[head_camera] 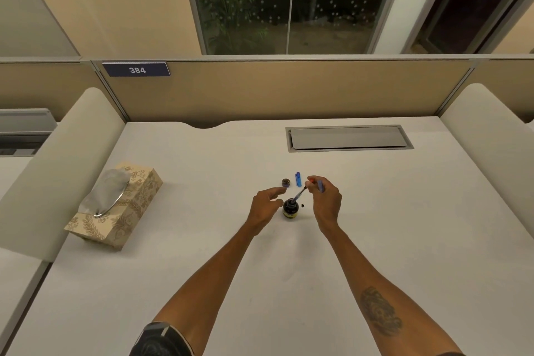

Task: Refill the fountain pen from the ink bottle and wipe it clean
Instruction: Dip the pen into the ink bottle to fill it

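A small dark ink bottle (290, 209) stands open on the white desk (202, 240). My right hand (326, 202) pinches the top of a thin pen part (299, 195), whose lower end dips into the bottle's mouth. A blue piece (320, 185) sticks out between the same hand's fingers. My left hand (265, 205) hovers just left of the bottle with fingers loosely curled, holding nothing. The bottle's cap (286, 182) lies behind the bottle, and a blue pen cap (298, 179) lies beside it. A tiny dark bit (302, 205) sits right of the bottle.
A patterned tissue box (115, 208) with a tissue sticking up lies at the left of the desk. A grey cable hatch (348, 138) is set into the desk at the back right. Padded dividers flank the desk; a partition with a "384" plate stands behind.
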Demonstrator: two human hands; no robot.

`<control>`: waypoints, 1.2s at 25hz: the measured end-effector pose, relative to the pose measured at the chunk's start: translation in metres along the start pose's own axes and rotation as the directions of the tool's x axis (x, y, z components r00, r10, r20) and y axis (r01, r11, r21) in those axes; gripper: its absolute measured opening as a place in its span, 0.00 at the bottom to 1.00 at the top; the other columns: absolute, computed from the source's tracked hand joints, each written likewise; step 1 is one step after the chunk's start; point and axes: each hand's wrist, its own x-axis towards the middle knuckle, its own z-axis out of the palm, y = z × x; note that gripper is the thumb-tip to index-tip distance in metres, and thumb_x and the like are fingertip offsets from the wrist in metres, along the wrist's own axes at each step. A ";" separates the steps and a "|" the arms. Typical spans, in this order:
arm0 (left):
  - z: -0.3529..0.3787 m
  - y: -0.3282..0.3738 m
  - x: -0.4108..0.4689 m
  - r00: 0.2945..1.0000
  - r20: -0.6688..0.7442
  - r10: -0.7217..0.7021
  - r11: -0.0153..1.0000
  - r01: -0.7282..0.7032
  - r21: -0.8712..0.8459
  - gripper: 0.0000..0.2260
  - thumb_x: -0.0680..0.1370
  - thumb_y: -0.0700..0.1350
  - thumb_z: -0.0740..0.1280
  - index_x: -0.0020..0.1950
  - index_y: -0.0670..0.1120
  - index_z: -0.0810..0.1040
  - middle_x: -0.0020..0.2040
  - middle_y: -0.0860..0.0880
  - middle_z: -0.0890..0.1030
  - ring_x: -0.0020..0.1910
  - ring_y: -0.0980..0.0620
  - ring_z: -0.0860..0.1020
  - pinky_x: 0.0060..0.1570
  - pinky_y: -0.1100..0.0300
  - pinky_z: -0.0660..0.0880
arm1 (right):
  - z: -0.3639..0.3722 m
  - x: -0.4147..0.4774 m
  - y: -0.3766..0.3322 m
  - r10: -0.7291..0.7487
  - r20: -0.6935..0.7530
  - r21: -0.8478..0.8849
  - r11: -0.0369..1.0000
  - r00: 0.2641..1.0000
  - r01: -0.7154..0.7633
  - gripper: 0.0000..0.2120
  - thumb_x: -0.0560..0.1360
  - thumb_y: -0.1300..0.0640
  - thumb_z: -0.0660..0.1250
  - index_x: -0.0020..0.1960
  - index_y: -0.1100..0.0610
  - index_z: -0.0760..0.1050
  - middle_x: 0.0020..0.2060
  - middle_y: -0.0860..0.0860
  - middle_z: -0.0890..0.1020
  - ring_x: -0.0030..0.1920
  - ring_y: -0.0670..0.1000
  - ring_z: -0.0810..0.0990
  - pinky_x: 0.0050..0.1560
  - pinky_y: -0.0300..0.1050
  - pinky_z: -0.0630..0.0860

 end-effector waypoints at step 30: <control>0.030 0.001 0.011 0.991 -0.122 0.056 0.962 -0.021 0.273 0.12 0.76 0.47 0.72 0.58 0.46 0.84 0.60 0.50 0.83 0.60 0.51 0.80 0.63 0.57 0.73 | 0.003 -0.003 0.008 -0.078 0.110 -0.141 0.986 0.991 0.093 0.09 0.75 0.53 0.72 0.51 0.57 0.82 0.41 0.49 0.84 0.39 0.46 0.80 0.37 0.26 0.70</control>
